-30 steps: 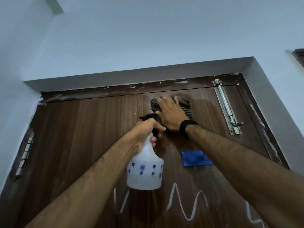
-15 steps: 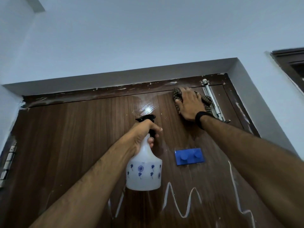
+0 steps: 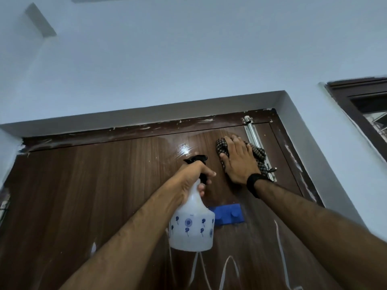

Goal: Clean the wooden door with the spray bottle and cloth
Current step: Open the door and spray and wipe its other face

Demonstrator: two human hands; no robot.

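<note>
The dark wooden door point(image 3: 104, 185) fills the lower view, with a wet glossy patch near its top. My left hand point(image 3: 193, 176) grips the neck of a white spray bottle point(image 3: 191, 227) with blue flower prints and a black trigger head, held up in front of the door. My right hand point(image 3: 238, 160) presses a checked cloth point(image 3: 259, 153) flat against the door near its top right, fingers straight, beside the latch. A black band sits on that wrist.
A metal sliding bolt point(image 3: 254, 139) runs down the door's top right edge. A blue hook plate point(image 3: 230, 215) is stuck to the door below the hands. White chalk scribbles point(image 3: 228, 266) mark the lower door. A dark window frame point(image 3: 360, 101) stands at the right.
My right hand has slid the cloth from the door's top middle to the right, up against the bolt. The wet sheen has spread. The left hand keeps the bottle raised.
</note>
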